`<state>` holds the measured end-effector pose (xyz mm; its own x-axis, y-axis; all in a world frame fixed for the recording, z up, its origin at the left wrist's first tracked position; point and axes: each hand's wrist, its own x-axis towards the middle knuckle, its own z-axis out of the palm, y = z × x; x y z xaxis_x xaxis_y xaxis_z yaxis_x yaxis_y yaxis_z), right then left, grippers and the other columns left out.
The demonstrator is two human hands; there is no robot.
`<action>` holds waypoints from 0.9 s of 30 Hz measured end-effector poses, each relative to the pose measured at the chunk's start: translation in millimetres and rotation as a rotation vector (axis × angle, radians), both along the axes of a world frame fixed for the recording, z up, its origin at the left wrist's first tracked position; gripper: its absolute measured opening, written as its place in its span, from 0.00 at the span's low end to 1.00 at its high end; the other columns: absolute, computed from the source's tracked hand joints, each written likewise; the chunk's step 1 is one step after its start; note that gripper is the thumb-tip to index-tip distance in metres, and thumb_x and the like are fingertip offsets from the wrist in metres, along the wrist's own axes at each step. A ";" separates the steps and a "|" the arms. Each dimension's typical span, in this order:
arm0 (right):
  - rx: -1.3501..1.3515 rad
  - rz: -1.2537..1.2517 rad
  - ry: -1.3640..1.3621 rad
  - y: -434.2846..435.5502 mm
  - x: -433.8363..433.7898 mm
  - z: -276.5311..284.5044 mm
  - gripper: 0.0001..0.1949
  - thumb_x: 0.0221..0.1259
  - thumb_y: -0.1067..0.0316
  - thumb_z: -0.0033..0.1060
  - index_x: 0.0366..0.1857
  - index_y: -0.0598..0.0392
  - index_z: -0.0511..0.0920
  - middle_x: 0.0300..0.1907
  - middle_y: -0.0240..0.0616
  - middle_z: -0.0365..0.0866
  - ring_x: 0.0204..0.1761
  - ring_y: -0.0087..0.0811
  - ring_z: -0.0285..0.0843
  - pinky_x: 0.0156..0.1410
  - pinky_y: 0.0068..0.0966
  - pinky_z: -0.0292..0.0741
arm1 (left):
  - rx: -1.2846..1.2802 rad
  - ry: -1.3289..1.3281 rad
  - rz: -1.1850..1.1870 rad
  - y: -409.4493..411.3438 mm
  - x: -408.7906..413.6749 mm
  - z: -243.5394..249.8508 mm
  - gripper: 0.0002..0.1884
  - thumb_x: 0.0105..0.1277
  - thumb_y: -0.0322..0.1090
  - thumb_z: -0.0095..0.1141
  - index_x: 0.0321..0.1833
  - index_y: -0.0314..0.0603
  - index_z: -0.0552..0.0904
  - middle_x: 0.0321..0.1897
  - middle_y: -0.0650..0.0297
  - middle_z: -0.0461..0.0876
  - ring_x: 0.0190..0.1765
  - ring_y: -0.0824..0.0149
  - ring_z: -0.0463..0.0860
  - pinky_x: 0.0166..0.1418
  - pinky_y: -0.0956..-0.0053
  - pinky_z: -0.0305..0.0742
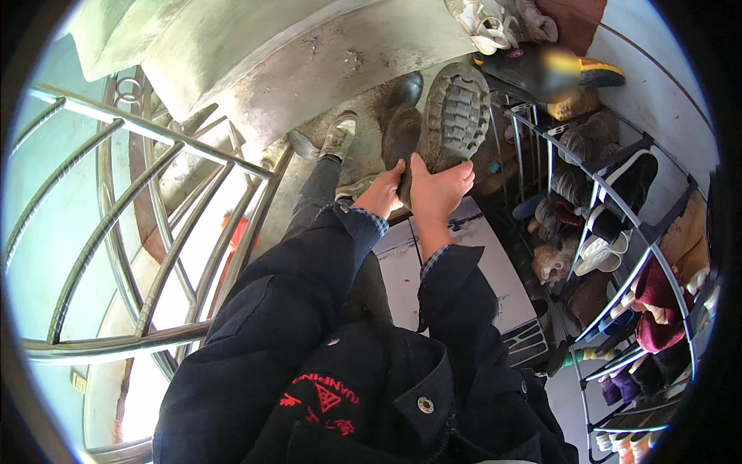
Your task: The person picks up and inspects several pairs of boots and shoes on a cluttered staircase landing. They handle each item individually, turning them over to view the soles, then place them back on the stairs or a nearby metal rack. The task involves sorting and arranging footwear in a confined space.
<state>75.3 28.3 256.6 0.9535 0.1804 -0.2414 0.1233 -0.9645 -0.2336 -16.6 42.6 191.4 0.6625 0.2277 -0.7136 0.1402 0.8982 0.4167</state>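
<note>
My left hand [379,191] grips the edge of a dark brown shoe [401,134] near its lower end. Beside it, my right hand [442,184] is closed on a shoe with a thick, muddy treaded sole [459,110], which faces the camera. The two shoes are held side by side, toes pointing away. Just beyond them a shiny black shoe or boot toe [407,88] shows by the concrete ledge. Below my hands lies a pale box or panel [481,255] with dark marks.
A metal shoe rack [617,200] filled with shoes and slippers stands at the right, with black and yellow footwear [602,73] on its top. Metal railings [156,238] curve along the left. Light sneakers [341,134] are on the wearer's feet, beside a concrete ledge [348,58].
</note>
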 end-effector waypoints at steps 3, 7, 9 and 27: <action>-0.109 -0.071 0.179 25.3 14.5 8.0 0.46 0.42 0.51 0.75 0.57 0.75 0.58 0.56 0.58 0.62 0.61 0.53 0.59 0.62 0.44 0.69 | -0.276 0.003 0.070 9.7 2.7 -14.5 0.21 0.74 0.47 0.45 0.56 0.35 0.72 0.49 0.53 0.78 0.49 0.56 0.80 0.49 0.56 0.82; -0.144 -0.094 0.134 37.4 22.4 3.1 0.41 0.38 0.52 0.77 0.51 0.70 0.64 0.52 0.56 0.67 0.59 0.53 0.63 0.58 0.45 0.72 | -0.550 0.049 0.191 11.4 9.4 -27.0 0.21 0.74 0.47 0.44 0.57 0.35 0.72 0.50 0.53 0.78 0.49 0.55 0.80 0.49 0.55 0.82; -0.178 -0.082 0.195 40.3 24.0 4.4 0.44 0.41 0.51 0.75 0.55 0.72 0.59 0.55 0.56 0.63 0.61 0.52 0.60 0.58 0.44 0.73 | -0.634 0.068 0.241 11.5 12.1 -32.0 0.21 0.74 0.47 0.44 0.57 0.35 0.71 0.50 0.53 0.77 0.49 0.55 0.80 0.49 0.55 0.82; -0.148 -0.053 0.131 19.1 24.2 -32.7 0.44 0.38 0.49 0.78 0.54 0.73 0.62 0.54 0.60 0.65 0.60 0.56 0.61 0.60 0.46 0.69 | -0.894 0.246 0.472 -3.9 24.8 -62.3 0.22 0.75 0.48 0.40 0.59 0.35 0.69 0.53 0.52 0.75 0.50 0.53 0.80 0.50 0.53 0.81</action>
<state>99.5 47.4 223.8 0.9193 0.0838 -0.3844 0.0488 -0.9938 -0.0998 8.3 38.7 129.1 0.4568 -0.2522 -0.8531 -0.3151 0.8509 -0.4203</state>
